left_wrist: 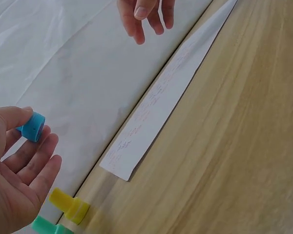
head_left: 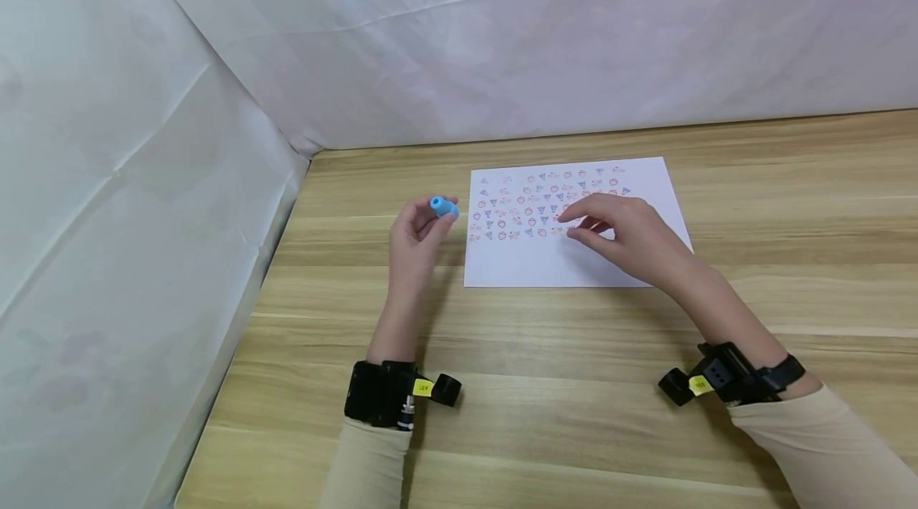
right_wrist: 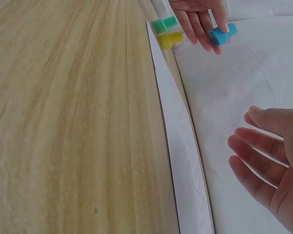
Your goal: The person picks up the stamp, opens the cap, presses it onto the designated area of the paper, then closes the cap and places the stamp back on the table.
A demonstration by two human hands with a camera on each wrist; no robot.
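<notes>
Left hand (head_left: 414, 238) raised off the table (head_left: 545, 381), palm up, fingertips pinching one blue stamp (head_left: 443, 207) just left of the sheet (head_left: 574, 266). Right hand (head_left: 622, 236) hovers over the sheet's stamped marks, fingers loosely extended, holding nothing. One yellow stamp (left_wrist: 70, 205) and one green stamp (left_wrist: 48, 227) lie near the left hand.

Light wood-grain laminate table (head_left: 545, 381) with plank-like bands running left to right. Creased white sheeting (head_left: 502, 31) hangs as a backdrop behind it and along the left side, meeting in a corner at the table's far left. Even, soft light; faint shadows.
</notes>
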